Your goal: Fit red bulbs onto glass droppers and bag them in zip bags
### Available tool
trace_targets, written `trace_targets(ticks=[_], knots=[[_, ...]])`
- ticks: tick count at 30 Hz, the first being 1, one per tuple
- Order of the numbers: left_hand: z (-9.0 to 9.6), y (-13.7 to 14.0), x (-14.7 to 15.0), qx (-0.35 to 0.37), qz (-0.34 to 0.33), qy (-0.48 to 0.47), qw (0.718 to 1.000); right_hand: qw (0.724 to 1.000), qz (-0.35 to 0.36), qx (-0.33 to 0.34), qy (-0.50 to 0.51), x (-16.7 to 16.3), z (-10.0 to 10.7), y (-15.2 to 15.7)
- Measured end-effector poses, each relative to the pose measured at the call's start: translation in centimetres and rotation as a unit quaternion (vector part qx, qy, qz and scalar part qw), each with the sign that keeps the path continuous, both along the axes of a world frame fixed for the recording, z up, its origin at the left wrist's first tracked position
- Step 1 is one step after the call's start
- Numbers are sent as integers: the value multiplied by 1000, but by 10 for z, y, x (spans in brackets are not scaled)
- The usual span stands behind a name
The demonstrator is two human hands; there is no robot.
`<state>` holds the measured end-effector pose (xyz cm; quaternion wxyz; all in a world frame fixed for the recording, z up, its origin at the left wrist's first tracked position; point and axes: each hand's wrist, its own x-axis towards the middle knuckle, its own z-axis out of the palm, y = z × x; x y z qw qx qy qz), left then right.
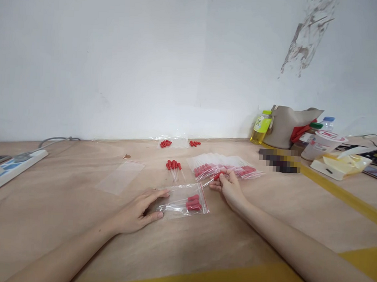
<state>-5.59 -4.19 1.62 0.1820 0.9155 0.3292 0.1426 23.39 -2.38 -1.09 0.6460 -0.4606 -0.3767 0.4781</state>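
Note:
A clear zip bag [175, 199] lies flat in front of me, holding several droppers [193, 202] with red rubber bulbs. My left hand [140, 212] rests at the bag's left end, thumb and index finger stretched apart along it. Pinched in my right hand [228, 188] is another red-bulbed dropper [217, 176]; its thin clear tube points left, to the bag's red-striped mouth. Just beyond the bag, several loose droppers [173, 165] lie together. Filled bags [222, 164] of droppers overlap in a fanned row behind my right hand.
On the left lie a flat clear zip bag [121, 177] and a white power strip [19, 170]. Loose red bulbs [165, 144] sit on plastic near the wall. Bottles [261, 127], a grey-brown container [280, 127], a paper cup [321, 146] and a tissue pack [340, 166] stand at right.

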Motion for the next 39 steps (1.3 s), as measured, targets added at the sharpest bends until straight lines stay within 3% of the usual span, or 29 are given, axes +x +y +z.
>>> trace_targets(ticks=[2,4,7,10,17,27,32,35,39], knots=[[0,0,0,-2,-1,-2,1000,999,17,-21,-22,-1,-2,-3],[0,-1,0,-4,1,-2,1000,991,54,-25,-122,0,-5,-6],[-1,-1,0,-7,4,-1,1000,936,72,53,-339,5,-9,-8],[-3,0,0,1,5,0,1000,882,61,143,-444,8,-8,-9],[-4,0,0,18,6,6,1000,864,104,146,-470,7,-5,-5],[-3,0,3,43,-5,3,999,855,19,119,-505,-7,-14,1],[-2,0,3,43,-2,1,999,849,84,171,-492,-4,-19,1],[-1,1,4,47,-11,1,999,861,111,161,-469,0,-12,4],[-2,1,4,53,-22,7,998,870,51,106,-480,0,12,16]])
